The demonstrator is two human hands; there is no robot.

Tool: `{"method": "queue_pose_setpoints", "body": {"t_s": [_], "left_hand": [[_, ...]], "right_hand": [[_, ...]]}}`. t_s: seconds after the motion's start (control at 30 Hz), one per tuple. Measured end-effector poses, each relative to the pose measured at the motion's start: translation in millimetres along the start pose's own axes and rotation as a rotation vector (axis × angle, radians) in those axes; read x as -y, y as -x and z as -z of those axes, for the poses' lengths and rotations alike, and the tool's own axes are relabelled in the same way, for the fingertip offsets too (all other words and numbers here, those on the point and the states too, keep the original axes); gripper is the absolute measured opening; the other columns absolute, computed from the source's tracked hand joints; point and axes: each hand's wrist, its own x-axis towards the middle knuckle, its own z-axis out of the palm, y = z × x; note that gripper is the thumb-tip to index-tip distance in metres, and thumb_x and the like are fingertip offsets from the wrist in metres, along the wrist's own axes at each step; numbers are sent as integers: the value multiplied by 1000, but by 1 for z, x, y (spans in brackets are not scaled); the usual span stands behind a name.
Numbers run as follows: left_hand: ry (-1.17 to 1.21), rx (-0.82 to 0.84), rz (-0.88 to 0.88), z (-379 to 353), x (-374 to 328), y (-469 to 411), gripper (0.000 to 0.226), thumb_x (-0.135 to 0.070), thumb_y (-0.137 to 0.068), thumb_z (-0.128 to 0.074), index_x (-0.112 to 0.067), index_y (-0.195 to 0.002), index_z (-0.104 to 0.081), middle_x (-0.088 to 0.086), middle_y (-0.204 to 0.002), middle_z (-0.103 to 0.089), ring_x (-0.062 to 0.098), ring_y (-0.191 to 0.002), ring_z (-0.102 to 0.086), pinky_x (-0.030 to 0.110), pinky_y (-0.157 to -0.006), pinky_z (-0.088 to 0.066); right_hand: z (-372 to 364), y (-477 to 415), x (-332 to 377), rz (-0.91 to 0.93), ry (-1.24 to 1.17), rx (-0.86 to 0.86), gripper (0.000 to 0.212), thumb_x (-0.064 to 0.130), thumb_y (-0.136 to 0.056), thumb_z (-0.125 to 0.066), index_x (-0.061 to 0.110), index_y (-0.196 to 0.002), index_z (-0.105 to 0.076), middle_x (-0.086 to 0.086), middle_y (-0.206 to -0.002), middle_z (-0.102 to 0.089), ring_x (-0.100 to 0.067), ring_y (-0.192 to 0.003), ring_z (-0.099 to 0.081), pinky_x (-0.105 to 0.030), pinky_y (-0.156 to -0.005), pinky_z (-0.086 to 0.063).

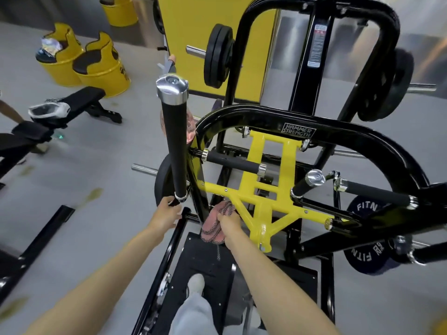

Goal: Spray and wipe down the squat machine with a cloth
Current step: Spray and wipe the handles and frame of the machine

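Left grip (169, 211) curled round the foot of the upright black handle (174, 146). Just right of it, right grip (228, 222) clutching the bunched pink cloth (210, 226), pressed against the yellow frame (264, 197) of the squat machine (338, 131), above the black footplate (205, 262).

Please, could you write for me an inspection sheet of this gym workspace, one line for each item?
Surface: black footplate of the squat machine, with a foot on it; grey floor around.
Job's things: pink cloth held against the yellow frame; no spray bottle clearly seen.
Clutter: yellow barrels and a black bench at the left.
Hands: left hand grips the base of the upright black handle; right hand grips the cloth.
Cables: nothing seen.
Surroundings: weight plates on the machine's pegs; another person's arm at the left edge.
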Motion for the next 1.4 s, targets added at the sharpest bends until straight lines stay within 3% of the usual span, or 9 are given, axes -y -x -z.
{"method": "queue_pose_setpoints", "body": {"t_s": [0.17, 0.27, 0.37, 0.53, 0.8, 0.9, 1.03, 1.17, 1.4], "left_hand": [[-261, 3, -120, 7, -16, -40, 36, -6, -92, -50, -12, -128, -47, 5, -111, -62, 22, -104, -56, 31, -84, -42], [-268, 13, -142, 7, -26, -44, 22, 3, -89, -50, -10, -104, -58, 2, -88, -63, 17, -82, -57, 28, -71, -44], [-255, 33, -133, 22, -27, -57, 33, 13, -86, -40, -10, -99, -60, -1, -79, -64, 17, -77, -63, 24, -65, -45], [-286, 70, -92, 40, -25, -94, 37, 15, -84, -35, -8, -91, -64, -3, -68, -73, 16, -72, -70, 38, -79, -48], [-235, 65, -77, 30, -21, -110, 22, -1, -95, -47, -19, -88, -59, -3, -70, -71, 10, -56, -68, 31, -67, -45], [-183, 62, -18, 22, -16, -115, 20, 0, -97, -43, -13, -88, -56, 12, -88, -65, 21, -64, -62, 29, -62, -40], [-180, 61, 27, 21, -7, -119, 15, -1, -97, -41, -4, -106, -53, 12, -94, -62, 18, -69, -60, 30, -61, -42], [-173, 110, 57, 26, 1, -119, 29, 1, -95, -37, -4, -119, -52, 15, -107, -62, 27, -82, -60, 33, -67, -43], [-110, 69, 125, 26, 4, -105, 34, 9, -91, -38, -7, -120, -49, 13, -100, -55, 27, -73, -61, 32, -64, -45]], "right_hand": [[-46, -21, 15, 25, -71, 21, 22, 0, -90, -55, 2, -110, -64, -17, -104, -67, -27, -97, -64, -27, -77, -46], [-79, -25, 20, -18, -177, 60, 24, 1, -94, -47, 8, -74, -59, -9, -68, -65, -19, -64, -61, -17, -54, -43], [-103, -46, 16, 43, -150, -23, 30, -1, -91, -47, 10, -64, -55, -8, -72, -57, -19, -77, -53, -25, -63, -42], [-108, -66, 12, 135, 17, -66, 17, -5, -85, -52, -17, -83, -63, -7, -73, -53, -12, -73, -48, -20, -48, -31], [-103, -84, 30, 383, 154, -171, 9, 8, -88, -58, 9, -96, -62, -5, -92, -66, -18, -84, -59, -31, -78, -51], [-109, -92, 24, 315, 44, -79, 25, 1, -87, -58, 2, -111, -63, -10, -102, -66, -22, -89, -62, -10, -67, -44], [-122, -95, 19, 58, -213, 20, 18, -4, -91, -54, -4, -107, -61, -16, -98, -62, -18, -76, -56, -19, -64, -48], [-120, -99, 19, -14, -110, 19, 17, 11, -93, -56, -1, -99, -66, -14, -103, -64, -23, -87, -57, -29, -76, -44], [-97, -79, 24, 102, -101, 221, 29, 2, -82, -63, -2, -111, -65, -15, -103, -69, -22, -81, -66, -31, -75, -58]]}}
